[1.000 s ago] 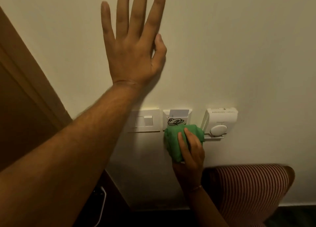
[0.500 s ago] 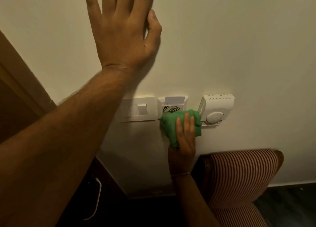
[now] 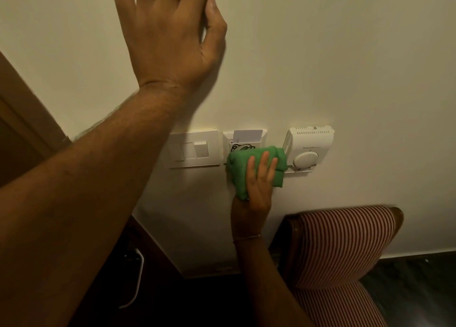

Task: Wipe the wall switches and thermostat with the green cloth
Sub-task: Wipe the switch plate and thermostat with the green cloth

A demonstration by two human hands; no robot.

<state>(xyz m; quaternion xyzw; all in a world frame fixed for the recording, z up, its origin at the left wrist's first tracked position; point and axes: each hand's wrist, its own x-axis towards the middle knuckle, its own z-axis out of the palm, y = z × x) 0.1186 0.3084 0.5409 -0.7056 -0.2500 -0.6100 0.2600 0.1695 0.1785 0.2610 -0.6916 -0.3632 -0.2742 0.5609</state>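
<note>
pressing green cloth between card holder and thermostat, right hand.

Switch plate left, card holder between, thermostat right.

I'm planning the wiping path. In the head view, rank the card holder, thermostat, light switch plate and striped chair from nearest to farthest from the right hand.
1. Card holder: directly above the right hand, under the green cloth.
2. Thermostat: just right of the cloth.
3. Light switch plate: left of the holder.
4. Striped chair: below right, too close to the plate to rank firmly.
</note>
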